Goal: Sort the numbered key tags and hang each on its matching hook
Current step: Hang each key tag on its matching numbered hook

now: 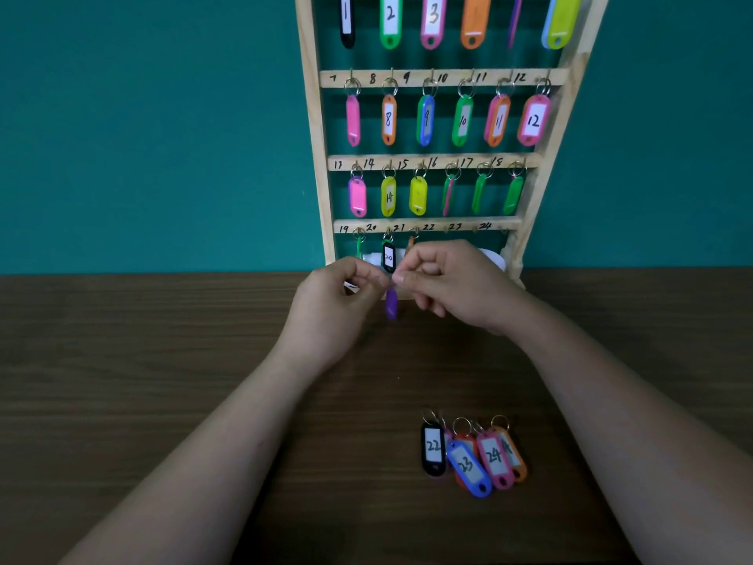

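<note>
A wooden hook rack (313, 128) stands against the teal wall, with numbered rails and coloured key tags hanging on most hooks. In front of its bottom rail, my left hand (338, 295) and my right hand (448, 283) pinch together the top of a purple tag (391, 303), which dangles edge-on between them. A black tag marked 20 (388, 257) hangs just behind my fingertips. On the table lie a black tag 22 (433, 448), a blue tag 23 (468, 466), a pink tag 24 (495, 458) and an orange tag (514, 456).
The dark wooden table (163, 381) stretches to both sides. Hooks under 22, 23 and 24 on the bottom rail (468, 224) show no tags. Something white (493, 258) sits behind the rack's foot.
</note>
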A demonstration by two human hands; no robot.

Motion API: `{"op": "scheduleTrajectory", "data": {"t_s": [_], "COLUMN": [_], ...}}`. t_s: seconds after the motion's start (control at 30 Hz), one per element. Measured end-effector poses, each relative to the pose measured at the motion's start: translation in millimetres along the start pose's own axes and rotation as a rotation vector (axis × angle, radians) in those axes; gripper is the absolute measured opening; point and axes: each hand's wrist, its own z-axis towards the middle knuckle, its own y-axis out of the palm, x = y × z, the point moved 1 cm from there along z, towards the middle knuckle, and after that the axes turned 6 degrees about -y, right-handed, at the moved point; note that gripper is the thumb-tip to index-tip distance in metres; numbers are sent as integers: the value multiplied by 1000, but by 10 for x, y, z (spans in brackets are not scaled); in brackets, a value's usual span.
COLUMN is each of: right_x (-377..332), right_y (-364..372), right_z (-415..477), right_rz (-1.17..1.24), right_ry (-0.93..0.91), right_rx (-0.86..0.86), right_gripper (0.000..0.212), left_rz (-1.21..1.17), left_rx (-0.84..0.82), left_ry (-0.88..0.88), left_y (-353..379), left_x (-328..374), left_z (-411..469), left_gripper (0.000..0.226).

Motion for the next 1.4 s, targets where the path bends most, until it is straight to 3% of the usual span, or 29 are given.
{"op": "scheduleTrajectory", "data": {"t_s": [0.33,0.87,0.93,1.07,1.2,1.4], "right_x": [171,163,137,86,65,-45], "right_y": [-61,-96,-151,-182,-163,-256], "right_z": [145,179,129,-78,-304,-515], "right_rz": [-57,-184,-127,-44,1,20], "right_ry": [61,4,27,54,98,234], "right_rx": [535,614,538,192,-175,-584], "right_gripper": [10,9,6,10,6,19], "left_rz": [116,182,192,251,241,335], "left_rx": [-251,-394,-464,-609,-669,-716], "left_ry": [-72,-9,7,45,79,68], "left_y": [82,51,40,21,-8,42], "left_x": [-118,-120,-99,-61,-25,31], "left_z": [-51,-158,-183,-236,-268,-298], "left_gripper": [7,2,5,11,13,21]}}
